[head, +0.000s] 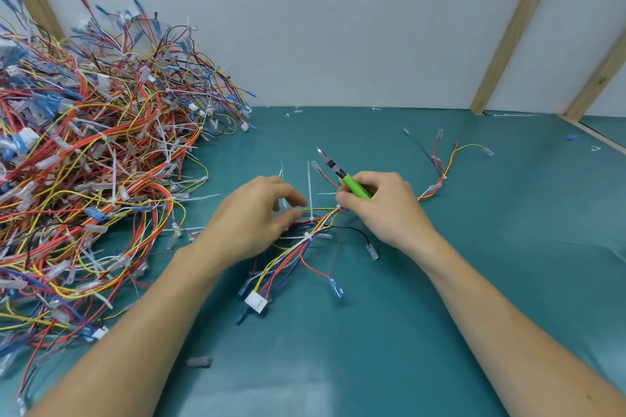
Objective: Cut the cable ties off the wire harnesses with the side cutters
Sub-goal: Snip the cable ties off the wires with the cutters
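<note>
Your right hand [382, 210] grips the one pair of green-handled side cutters [342, 176], blades up and away from you, while your left hand [257, 217] pinches the single wire harness [305, 244] lying mid-worktop between your two hands. One big heap of harnesses [88, 162] crowds the left edge, whereas the green worktop [491, 264] lies open on your right up to the white back wall [338, 27], and three white cable ties [309, 179] show on the harness
</note>
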A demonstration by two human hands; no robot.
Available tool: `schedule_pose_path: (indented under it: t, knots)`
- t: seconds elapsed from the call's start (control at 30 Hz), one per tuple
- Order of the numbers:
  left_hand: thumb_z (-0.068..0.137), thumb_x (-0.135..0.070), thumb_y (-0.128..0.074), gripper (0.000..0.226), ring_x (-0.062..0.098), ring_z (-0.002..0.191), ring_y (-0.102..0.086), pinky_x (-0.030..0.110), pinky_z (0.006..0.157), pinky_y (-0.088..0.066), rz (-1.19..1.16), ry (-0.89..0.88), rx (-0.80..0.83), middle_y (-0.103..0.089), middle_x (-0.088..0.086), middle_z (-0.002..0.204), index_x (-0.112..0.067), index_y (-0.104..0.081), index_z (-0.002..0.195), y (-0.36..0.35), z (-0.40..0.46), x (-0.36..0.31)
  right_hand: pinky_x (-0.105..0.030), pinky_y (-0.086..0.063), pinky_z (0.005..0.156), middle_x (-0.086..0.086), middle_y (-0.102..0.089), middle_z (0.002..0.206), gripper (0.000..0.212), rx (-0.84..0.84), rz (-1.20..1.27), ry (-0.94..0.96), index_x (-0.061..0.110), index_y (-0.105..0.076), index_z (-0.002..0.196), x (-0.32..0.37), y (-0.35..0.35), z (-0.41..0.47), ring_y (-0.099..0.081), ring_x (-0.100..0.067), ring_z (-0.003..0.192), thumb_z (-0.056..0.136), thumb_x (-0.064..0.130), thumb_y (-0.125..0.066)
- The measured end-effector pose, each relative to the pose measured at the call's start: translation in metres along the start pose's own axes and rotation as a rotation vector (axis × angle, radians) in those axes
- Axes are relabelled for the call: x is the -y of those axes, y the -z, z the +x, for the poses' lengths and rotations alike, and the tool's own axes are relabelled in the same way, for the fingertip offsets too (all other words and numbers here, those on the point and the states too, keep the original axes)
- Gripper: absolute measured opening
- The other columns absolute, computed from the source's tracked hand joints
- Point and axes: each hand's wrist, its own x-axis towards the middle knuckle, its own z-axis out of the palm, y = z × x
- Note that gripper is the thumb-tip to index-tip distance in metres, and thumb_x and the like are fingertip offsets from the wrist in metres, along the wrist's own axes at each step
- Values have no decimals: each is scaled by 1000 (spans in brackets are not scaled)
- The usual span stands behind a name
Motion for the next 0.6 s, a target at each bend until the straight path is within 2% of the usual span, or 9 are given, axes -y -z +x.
schedule_pose_path:
  t: [0.07, 0.13, 0.17, 0.27, 0.3, 0.37, 0.47, 0.53, 0.6]
  knots:
    - [94, -39, -66, 12, 10, 88, -56, 39, 85, -48, 1, -55, 86, -66, -16, 93, -34, -72, 103, -7, 0, -4, -15, -41, 60, 7, -74, 71, 10, 21, 46, -13, 23, -73, 82, 2, -2, 0, -61, -6, 67, 84, 32, -77]
    - [93, -40, -67, 12, 12, 85, -58, 38, 82, -50, -20, -84, 93, -68, -16, 84, -34, -74, 101, -10, -1, -8, -11, -38, 55, 11, -70, 66, 13, 52, 67, -25, 22, -71, 80, 3, -3, -1, -54, 0, 58, 81, 33, -79]
    - [92, -40, -68, 10, 13, 81, -59, 38, 79, -50, -67, -73, 85, -67, -15, 78, -33, -74, 97, -10, 0, -8, -15, -41, 59, 10, -66, 64, 17, 73, 84, -34, 21, -70, 78, 4, -2, -1, -53, -1, 59, 80, 35, -78]
    - [90, -39, -72, 10, 13, 68, -56, 37, 71, -51, -195, 28, 33, -63, -11, 66, -31, -72, 83, -7, 1, -5, -44, -53, 78, 3, -66, 72, 28, 129, 148, -54, 19, -67, 77, 6, 6, 0, -58, -13, 71, 70, 46, -72]
    - [89, -39, -72, 12, 13, 66, -55, 36, 69, -51, -165, 67, -25, -62, -10, 64, -31, -70, 81, -7, 2, -3, -50, -53, 83, 1, -65, 75, 31, 140, 169, -48, 19, -67, 78, 8, 9, -1, -57, -15, 74, 68, 48, -70]
    - [87, -41, -71, 11, 14, 69, -58, 33, 67, -50, -33, 142, -183, -62, -12, 66, -33, -69, 81, -6, 2, 0, -55, -51, 88, -4, -64, 81, 35, 156, 204, -25, 18, -67, 84, 10, 12, -1, -55, -18, 77, 69, 49, -69]
    - [87, -42, -70, 10, 14, 77, -64, 32, 67, -49, 45, 194, -304, -64, -16, 76, -34, -72, 84, -6, 2, 3, -43, -48, 80, -8, -68, 88, 37, 170, 177, 33, 21, -68, 92, 8, 16, -2, -55, -14, 78, 78, 55, -76]
    - [86, -39, -72, 6, 13, 77, -66, 33, 69, -51, -76, 209, -249, -68, -15, 76, -34, -73, 83, -5, 3, 5, -35, -46, 76, 5, -70, 87, 34, 170, 73, 84, 26, -67, 94, 5, 17, -3, -56, -9, 76, 83, 57, -77]
    - [86, -37, -74, 5, 16, 74, -66, 37, 71, -54, -239, 226, -173, -72, -12, 73, -33, -75, 83, -3, 4, 5, -32, -48, 78, 16, -69, 86, 35, 146, -60, 113, 32, -66, 94, 5, 18, -5, -60, -5, 81, 81, 63, -74]
